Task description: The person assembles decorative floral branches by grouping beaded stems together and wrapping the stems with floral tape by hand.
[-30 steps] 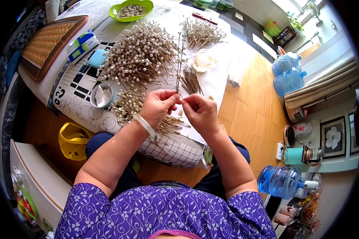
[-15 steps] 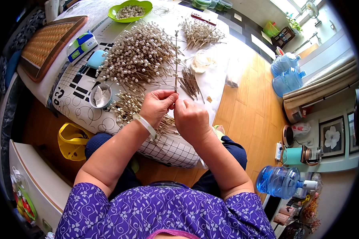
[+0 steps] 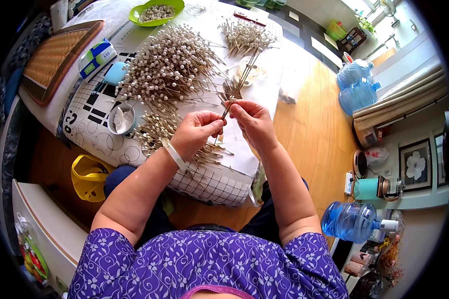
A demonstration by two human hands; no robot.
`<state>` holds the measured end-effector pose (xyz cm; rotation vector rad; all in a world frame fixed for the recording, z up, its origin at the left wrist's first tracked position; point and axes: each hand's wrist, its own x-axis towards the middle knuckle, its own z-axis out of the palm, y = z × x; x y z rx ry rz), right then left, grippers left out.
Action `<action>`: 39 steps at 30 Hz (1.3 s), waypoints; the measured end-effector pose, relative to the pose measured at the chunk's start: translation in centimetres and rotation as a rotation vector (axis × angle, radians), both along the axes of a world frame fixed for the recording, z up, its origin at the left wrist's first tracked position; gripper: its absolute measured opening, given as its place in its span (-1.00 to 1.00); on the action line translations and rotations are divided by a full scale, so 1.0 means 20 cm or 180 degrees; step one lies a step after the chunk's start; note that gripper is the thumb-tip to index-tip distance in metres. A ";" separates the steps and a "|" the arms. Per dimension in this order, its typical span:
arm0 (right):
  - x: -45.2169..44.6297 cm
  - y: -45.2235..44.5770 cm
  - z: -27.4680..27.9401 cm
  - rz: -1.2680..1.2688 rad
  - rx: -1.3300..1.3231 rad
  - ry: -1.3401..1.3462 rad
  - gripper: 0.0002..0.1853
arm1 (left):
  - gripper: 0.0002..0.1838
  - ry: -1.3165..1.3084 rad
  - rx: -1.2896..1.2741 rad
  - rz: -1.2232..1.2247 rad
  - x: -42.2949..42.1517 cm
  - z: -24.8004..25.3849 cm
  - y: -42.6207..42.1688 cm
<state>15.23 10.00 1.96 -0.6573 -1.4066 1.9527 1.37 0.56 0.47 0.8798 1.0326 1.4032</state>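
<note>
In the head view, my left hand (image 3: 197, 132) pinches the lower end of a few thin brown stems (image 3: 248, 70), which lean up to the right. My right hand (image 3: 255, 122) is closed with thumb and finger on the same stems just above, by a small pale bit at the fingertips. Left of them spreads a big heap of white-tipped stems (image 3: 164, 62). A smaller bunch of pale-tipped stems (image 3: 157, 130) lies beside my left wrist. Behind the held stems are short bare brown sticks (image 3: 229, 90) and a cream-coloured roll (image 3: 257, 74).
At the back of the table stand a green bowl of beads (image 3: 179, 9) and another bunch of white-tipped stems (image 3: 244, 36). Further left are a tissue pack (image 3: 97, 59), a blue object (image 3: 115, 74) and a round tin (image 3: 110, 121). Water bottles (image 3: 351, 222) stand at the right.
The held stems have tipped from upright to leaning right. My right hand has moved up and right and changed from a fist to a fingertip pinch. The view has shifted slightly.
</note>
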 end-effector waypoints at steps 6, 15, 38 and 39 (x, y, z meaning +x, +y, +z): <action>0.01 0.01 -0.01 0.0225 -0.0313 0.0046 -0.90 | -0.86 -0.0092 -0.0051 -0.0025 0.02 0.01 0.00; 0.00 0.01 0.00 0.0204 -0.0327 0.0101 -0.90 | -0.86 0.0244 -0.0292 -0.0148 0.02 0.04 -0.02; 0.02 0.01 0.02 0.0407 -0.0236 0.0065 -0.92 | -0.86 -0.0661 -0.0641 -0.0048 -0.03 0.03 -0.01; 0.02 0.00 0.03 0.0477 -0.0221 0.0055 -0.90 | -0.87 -0.0762 -0.0674 -0.0124 -0.04 0.04 -0.01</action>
